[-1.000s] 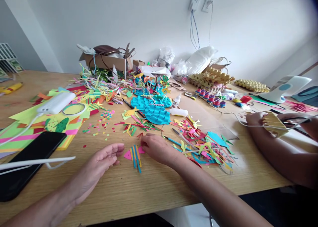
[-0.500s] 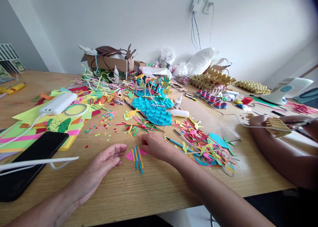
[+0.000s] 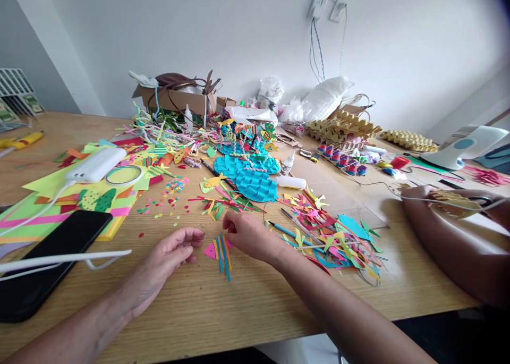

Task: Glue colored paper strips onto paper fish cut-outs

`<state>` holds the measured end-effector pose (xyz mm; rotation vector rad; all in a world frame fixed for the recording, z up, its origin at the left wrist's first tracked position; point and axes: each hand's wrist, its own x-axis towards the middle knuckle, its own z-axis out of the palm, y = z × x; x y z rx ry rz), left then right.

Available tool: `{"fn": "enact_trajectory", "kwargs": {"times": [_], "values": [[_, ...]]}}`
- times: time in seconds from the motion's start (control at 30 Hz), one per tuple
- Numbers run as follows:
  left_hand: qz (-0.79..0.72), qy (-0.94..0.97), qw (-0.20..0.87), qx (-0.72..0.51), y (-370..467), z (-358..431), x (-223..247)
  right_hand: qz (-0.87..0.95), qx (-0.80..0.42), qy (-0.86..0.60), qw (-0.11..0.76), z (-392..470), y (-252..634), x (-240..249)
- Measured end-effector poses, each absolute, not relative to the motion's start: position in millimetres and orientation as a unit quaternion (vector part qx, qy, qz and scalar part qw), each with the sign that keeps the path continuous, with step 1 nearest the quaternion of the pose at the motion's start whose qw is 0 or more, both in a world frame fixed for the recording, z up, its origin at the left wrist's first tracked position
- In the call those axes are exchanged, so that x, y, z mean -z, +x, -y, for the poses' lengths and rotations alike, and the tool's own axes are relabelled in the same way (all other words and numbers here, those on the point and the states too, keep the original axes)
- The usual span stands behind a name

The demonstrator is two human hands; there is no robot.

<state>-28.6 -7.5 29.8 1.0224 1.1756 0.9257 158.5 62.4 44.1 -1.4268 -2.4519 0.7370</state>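
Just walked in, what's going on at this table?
Someone is working on a small pink paper fish lying on the table. Blue and yellow-orange paper strips lie across it, their ends sticking out past its lower edge. The right hand is at its tail end, though its fingertips are too hidden to show a grip. The left hand is open beside the head end. At the right, another person's hands are on an egg carton piece.
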Motion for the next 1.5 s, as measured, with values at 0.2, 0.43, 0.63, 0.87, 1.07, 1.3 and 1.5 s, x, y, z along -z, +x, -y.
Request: {"fn": "enact_trajectory", "kwargs": {"times": [0.2, 0.43, 0.63, 0.87, 1.07, 1.3, 1.5], "values": [[-0.512, 0.449, 0.611, -0.405, -29.9, 5.7, -30.5, 0.823, -0.272, -0.485, 0.113, -60.4, 156.0, -52.1], [-0.520, 0.423, 0.612, -0.420, -29.5, 2.6, -35.5, 0.809, -0.309, -0.477, 0.149, -55.4, 153.8, -60.7], [-0.484, 0.374, 0.645, -0.458, -29.2, -4.1, -34.9, 0.773, -0.402, -0.429, 0.238, -48.8, 159.7, -70.0], [-0.397, 0.305, 0.737, -0.455, -21.4, -2.6, -35.3, 0.599, -0.578, -0.388, 0.395, -45.6, 168.0, -59.7], [-0.367, 0.400, 0.722, -0.429, -7.8, 3.2, -46.3, 0.507, -0.623, -0.391, 0.449, -41.0, 167.9, -47.6], [-0.412, 0.410, 0.685, -0.438, 3.4, -1.4, -44.8, 0.477, -0.624, -0.387, 0.483, -40.8, 165.3, -34.0], [-0.410, 0.420, 0.687, -0.429, 10.4, -4.7, -43.4, 0.463, -0.599, -0.381, 0.531, -42.9, 165.9, -20.5]]}}
